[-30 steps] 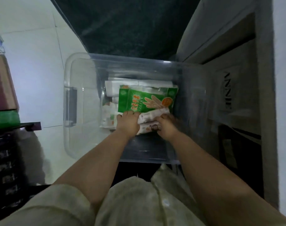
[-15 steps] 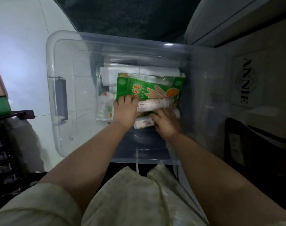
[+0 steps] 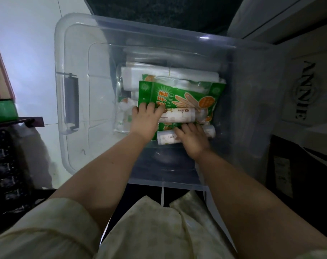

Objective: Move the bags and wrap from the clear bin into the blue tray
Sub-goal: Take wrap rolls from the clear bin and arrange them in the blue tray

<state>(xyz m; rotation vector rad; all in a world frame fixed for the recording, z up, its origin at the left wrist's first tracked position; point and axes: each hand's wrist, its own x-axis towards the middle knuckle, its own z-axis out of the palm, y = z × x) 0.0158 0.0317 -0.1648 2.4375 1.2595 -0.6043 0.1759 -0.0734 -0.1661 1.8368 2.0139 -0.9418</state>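
Note:
The clear bin [image 3: 75, 58] stands on the floor in front of me. Inside lie a green glove pack [image 3: 179, 96], folded white bags [image 3: 136, 75] behind it, a small clear pack [image 3: 124, 116] at the left, and two white rolls. My left hand [image 3: 145, 122] grips the left end of the upper roll [image 3: 179, 116], with its fingertips on the green pack. My right hand [image 3: 193, 140] curls over the lower roll [image 3: 166, 138]. No blue tray is in view.
A grey latch handle [image 3: 71, 101] sits on the bin's left wall. A box printed ANNIE [image 3: 306, 90] stands close on the right. A dark rack [image 3: 7, 161] and green and maroon items [image 3: 2, 111] are at the left. White floor tiles [image 3: 28, 43] lie beyond.
Both hands reached a little farther into the bin. The two rolls have come apart, and the upper one now lies against the green pack. The view has dropped closer to the bin.

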